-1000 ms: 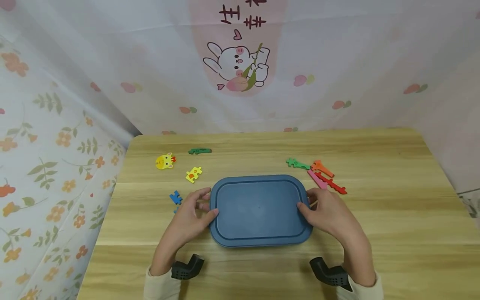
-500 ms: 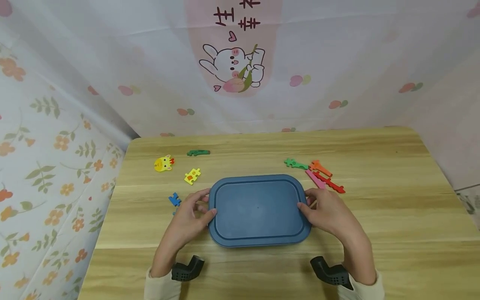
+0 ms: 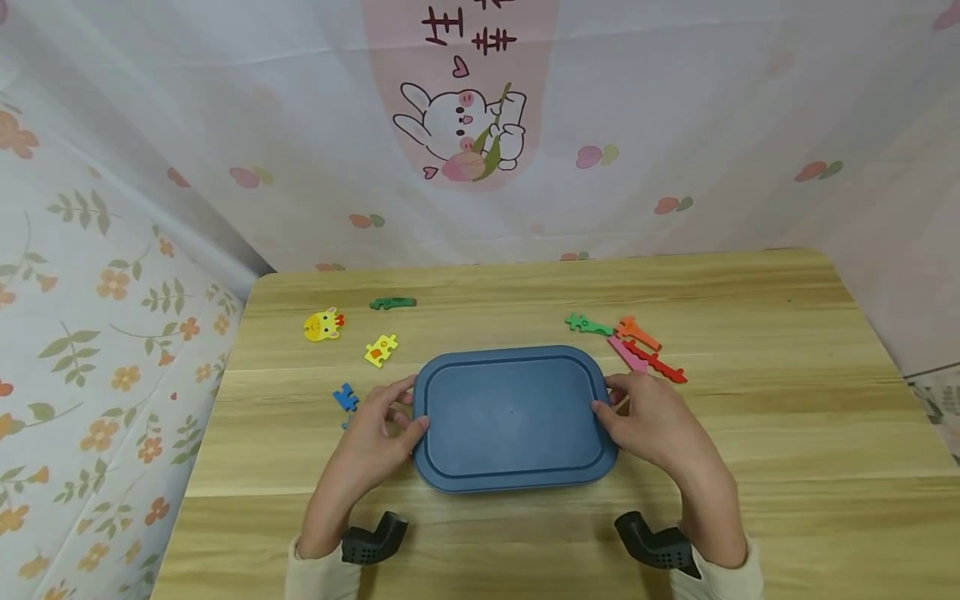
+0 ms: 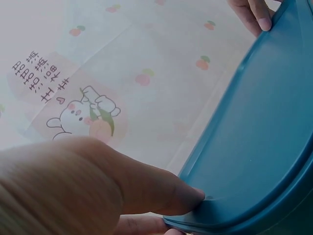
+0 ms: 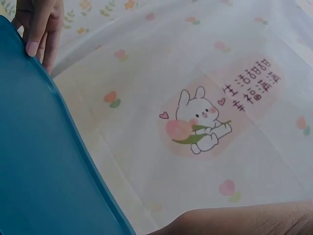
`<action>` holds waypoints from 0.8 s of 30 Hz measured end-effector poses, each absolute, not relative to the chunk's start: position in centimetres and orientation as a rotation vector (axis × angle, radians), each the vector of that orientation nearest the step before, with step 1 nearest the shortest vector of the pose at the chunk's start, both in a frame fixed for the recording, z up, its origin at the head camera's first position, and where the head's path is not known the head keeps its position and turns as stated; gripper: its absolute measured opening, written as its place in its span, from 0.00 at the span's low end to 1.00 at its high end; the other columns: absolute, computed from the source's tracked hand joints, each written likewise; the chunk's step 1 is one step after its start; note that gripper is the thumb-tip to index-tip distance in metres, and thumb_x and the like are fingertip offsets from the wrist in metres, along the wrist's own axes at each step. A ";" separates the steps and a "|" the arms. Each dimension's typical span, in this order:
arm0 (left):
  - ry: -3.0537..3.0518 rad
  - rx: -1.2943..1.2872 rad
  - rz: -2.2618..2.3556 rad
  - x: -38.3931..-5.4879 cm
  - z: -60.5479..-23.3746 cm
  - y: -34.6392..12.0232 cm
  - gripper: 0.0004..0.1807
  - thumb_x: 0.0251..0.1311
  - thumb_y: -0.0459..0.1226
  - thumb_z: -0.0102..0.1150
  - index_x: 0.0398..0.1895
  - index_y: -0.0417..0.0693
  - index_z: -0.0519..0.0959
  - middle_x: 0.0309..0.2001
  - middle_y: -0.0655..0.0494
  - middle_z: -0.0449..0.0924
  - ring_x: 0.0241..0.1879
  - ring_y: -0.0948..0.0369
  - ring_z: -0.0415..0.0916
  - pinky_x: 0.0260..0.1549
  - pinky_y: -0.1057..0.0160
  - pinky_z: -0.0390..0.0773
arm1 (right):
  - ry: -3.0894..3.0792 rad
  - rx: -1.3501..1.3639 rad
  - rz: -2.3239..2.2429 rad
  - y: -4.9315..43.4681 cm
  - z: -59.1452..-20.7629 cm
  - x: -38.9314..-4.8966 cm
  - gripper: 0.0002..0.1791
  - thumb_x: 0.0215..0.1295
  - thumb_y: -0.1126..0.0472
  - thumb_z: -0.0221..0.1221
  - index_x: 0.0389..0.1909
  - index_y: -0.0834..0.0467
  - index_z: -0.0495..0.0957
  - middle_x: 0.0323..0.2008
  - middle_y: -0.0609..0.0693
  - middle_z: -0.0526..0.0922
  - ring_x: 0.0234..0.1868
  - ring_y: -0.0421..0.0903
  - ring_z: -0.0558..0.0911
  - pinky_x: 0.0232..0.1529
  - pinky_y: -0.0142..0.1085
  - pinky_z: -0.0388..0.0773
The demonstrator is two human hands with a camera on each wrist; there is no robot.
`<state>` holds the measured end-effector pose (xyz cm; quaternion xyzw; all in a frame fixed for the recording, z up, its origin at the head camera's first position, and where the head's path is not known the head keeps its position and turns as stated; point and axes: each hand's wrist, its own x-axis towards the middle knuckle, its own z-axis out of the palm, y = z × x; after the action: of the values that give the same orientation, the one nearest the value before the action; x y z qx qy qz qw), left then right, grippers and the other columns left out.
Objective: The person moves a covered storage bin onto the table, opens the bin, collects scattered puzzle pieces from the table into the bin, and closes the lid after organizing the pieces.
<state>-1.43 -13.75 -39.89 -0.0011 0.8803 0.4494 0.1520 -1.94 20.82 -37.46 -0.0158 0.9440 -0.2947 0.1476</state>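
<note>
A blue rectangular lidded box [image 3: 513,421] with rounded corners lies in front of me in the head view. My left hand [image 3: 378,437] holds its left end, thumb on the top rim and fingers along the side. At the opposite end, my right hand [image 3: 651,421] grips the rim in the same way, its thumb on top. The left wrist view shows the left thumb [image 4: 166,196] pressing the lid's edge [image 4: 244,137]. What is inside the box is hidden.
Left of the box lie a yellow giraffe-head piece [image 3: 324,325], a yellow puzzle piece [image 3: 381,351], a blue piece [image 3: 346,397] and a dark green piece [image 3: 393,303]. Green [image 3: 588,324], orange [image 3: 639,333], pink [image 3: 627,354] and red [image 3: 656,362] pieces lie behind the right hand.
The head view has drifted a little, so everything sits slightly further left. Both hands keep the same hold on the box.
</note>
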 end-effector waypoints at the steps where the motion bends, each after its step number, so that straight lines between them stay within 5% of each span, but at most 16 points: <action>1: 2.528 -0.008 1.288 -1.4 -39.8 -13.8 0.33 0.63 0.34 0.65 0.72 0.47 0.69 0.54 0.44 0.76 0.42 0.58 0.78 0.35 0.67 0.76 | 2.718 -0.044 -0.853 20.8 -37.5 -2.0 0.24 0.65 0.57 0.63 0.56 0.70 0.79 0.38 0.56 0.85 0.34 0.45 0.83 0.31 0.35 0.80; 9: 2.506 -0.045 1.320 -1.3 -39.6 -14.0 0.32 0.63 0.35 0.65 0.72 0.50 0.69 0.55 0.44 0.75 0.43 0.58 0.77 0.33 0.68 0.77 | 2.773 -0.038 -0.971 20.7 -38.5 -1.5 0.16 0.65 0.59 0.64 0.50 0.62 0.83 0.35 0.52 0.85 0.33 0.43 0.81 0.29 0.31 0.78; 17: 2.478 -0.031 1.375 -1.5 -39.9 -14.3 0.32 0.63 0.34 0.66 0.71 0.52 0.70 0.55 0.44 0.76 0.43 0.57 0.78 0.33 0.69 0.79 | 2.756 0.066 -1.175 21.0 -39.7 -0.7 0.20 0.65 0.60 0.65 0.56 0.62 0.80 0.37 0.53 0.85 0.37 0.46 0.81 0.31 0.29 0.80; 24: 2.374 -0.080 1.477 -1.5 -39.8 -14.1 0.33 0.64 0.33 0.65 0.72 0.52 0.69 0.56 0.42 0.74 0.41 0.57 0.78 0.25 0.59 0.86 | 2.759 0.083 -1.201 21.2 -39.8 -0.8 0.20 0.65 0.60 0.65 0.57 0.62 0.80 0.37 0.53 0.86 0.37 0.46 0.82 0.30 0.29 0.80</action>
<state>-1.52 -14.09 -39.83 -0.0282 0.8363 0.5202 0.1712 -0.79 21.18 -39.78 0.0277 0.9145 -0.3982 0.0658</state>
